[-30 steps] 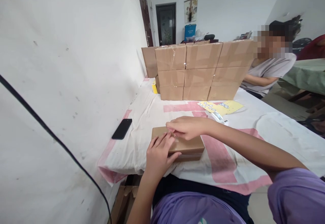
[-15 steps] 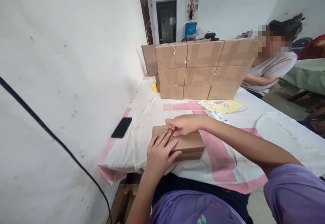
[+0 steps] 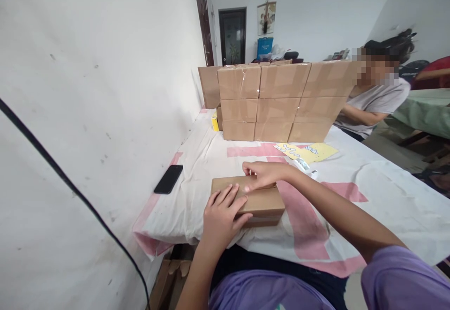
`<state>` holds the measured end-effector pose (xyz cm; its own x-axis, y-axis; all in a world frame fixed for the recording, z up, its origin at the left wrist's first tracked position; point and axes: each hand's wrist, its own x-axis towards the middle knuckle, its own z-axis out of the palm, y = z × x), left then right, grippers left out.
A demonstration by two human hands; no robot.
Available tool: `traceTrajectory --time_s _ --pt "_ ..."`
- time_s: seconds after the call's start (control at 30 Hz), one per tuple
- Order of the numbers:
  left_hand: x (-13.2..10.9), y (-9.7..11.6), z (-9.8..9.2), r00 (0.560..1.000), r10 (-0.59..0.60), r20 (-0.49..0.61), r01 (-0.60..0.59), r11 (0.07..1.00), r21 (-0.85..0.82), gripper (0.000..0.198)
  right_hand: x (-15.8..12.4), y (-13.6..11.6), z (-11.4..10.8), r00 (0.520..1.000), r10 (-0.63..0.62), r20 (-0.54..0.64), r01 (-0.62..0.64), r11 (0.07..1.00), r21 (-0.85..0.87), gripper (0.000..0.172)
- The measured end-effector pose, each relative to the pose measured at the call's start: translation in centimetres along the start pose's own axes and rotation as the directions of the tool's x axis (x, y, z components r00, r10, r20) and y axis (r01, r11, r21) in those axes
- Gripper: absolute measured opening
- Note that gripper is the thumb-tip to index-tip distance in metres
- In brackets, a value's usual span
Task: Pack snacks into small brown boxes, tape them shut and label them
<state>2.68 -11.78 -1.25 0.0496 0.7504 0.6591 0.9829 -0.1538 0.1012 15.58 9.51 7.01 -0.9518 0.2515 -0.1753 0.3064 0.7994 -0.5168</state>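
A small brown cardboard box [image 3: 263,203] sits on the cloth near the front edge of the table. My left hand [image 3: 223,211] lies on its top left part, fingers stretched and spread, the thumb down along the front edge. Over the far side of the box top is my right hand [image 3: 265,175], its fingers curled in and its thumb touching the cardboard. Whether something thin is pinched in those curled fingers cannot be made out. A white object [image 3: 303,165], perhaps a tape dispenser, rests just beyond my right wrist.
A wall of stacked cardboard boxes [image 3: 277,113] stands at the back of the table. A black phone [image 3: 168,179] lies at left, and a yellow sheet [image 3: 321,152] lies at right. Another person [image 3: 376,96] sits behind the stack. A black cable [image 3: 70,183] hangs along the wall.
My right hand has moved slightly right along the box top, away from my left fingers, and its thumb is farther from the index finger. My left hand stays on the box.
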Motion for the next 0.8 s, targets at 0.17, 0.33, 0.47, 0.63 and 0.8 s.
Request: traceTrajectory --time_s 0.17,0.33,0.47,0.63,0.8 --pt "0.1 0.1 -0.2 1.0 0.017 0.003 -0.017 1.0 0.001 0.029 0.0 -0.6 1.1 0.984 0.146 0.106 -0.15 0.988 0.036 0.062" --pt "0.1 0.1 -0.1 0.995 0.093 -0.045 -0.092 0.996 0.019 0.028 0.0 0.6 1.7 0.998 0.053 0.033 -0.055 0.996 0.069 0.054" --pt "0.5 -0.1 -0.2 0.987 0.152 -0.055 -0.153 0.988 -0.017 0.023 0.0 0.9 2.8 0.996 0.019 -0.087 -0.013 0.997 0.07 0.044" --pt "0.9 -0.4 -0.3 0.978 0.196 -0.073 -0.201 0.978 -0.064 0.02 -0.7 6.6 1.6 0.793 0.217 -0.569 -0.218 0.974 0.068 0.019" --pt "0.9 -0.7 0.0 0.97 0.217 -0.112 -0.222 0.975 -0.031 0.021 -5.0 19.4 -3.3 0.456 0.419 -0.786 -0.396 0.886 0.243 0.014"
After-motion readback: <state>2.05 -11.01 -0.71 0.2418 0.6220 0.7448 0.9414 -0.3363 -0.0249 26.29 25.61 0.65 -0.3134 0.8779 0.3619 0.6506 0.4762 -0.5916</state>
